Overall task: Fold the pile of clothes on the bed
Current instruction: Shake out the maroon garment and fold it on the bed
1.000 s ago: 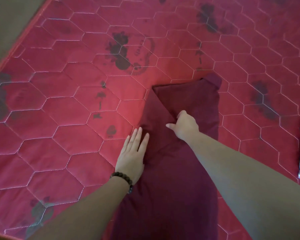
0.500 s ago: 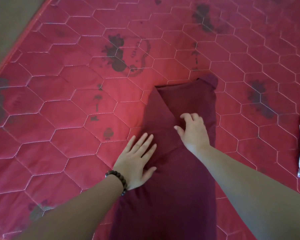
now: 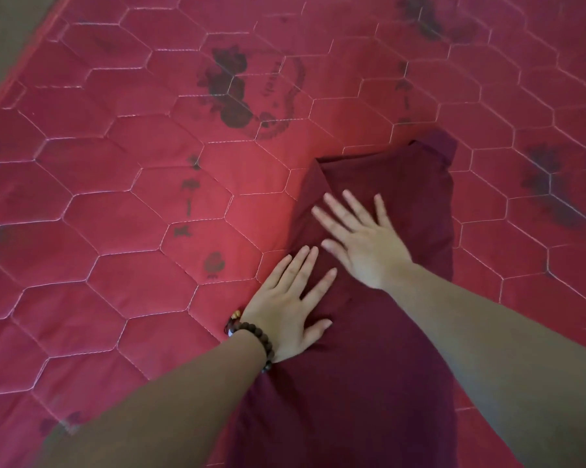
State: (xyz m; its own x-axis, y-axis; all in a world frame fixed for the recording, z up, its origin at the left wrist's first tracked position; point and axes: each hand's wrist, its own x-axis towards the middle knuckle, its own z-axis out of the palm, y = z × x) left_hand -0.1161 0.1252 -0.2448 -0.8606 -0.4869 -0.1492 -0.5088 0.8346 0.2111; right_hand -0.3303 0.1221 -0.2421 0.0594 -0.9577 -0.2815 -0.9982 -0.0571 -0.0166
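1. Maroon garment (image 3: 379, 383) lies flat on the red quilted bedcover (image 3: 116, 231), folded into a long narrow strip running from the bottom edge of view up to about mid-frame, right of centre.
2. Far end of the strip: a diagonal flap is folded over on its left side, and a small corner of fabric sticks out at the top right.
3. Left hand (image 3: 284, 312): palm down, fingers straight and spread, flat on the garment's left edge. Outer fingers overhang onto the bedcover. Holding nothing, just pressing.
4. Right hand (image 3: 362, 241): palm down, fingers straight and splayed, flat on the garment's upper part, just beyond the left hand. Also not gripping, only pressing on cloth.
5. The two hands sit close together, not touching; right thumb is near the left fingertips.
6. Bead bracelet (image 3: 254, 339) on the left wrist, dark brown beads, with a small orange-and-red bit on the outer side.
7. Bedcover has hexagon stitching and dark printed marks (image 3: 227, 86) scattered over it; its left border runs diagonally at top left.
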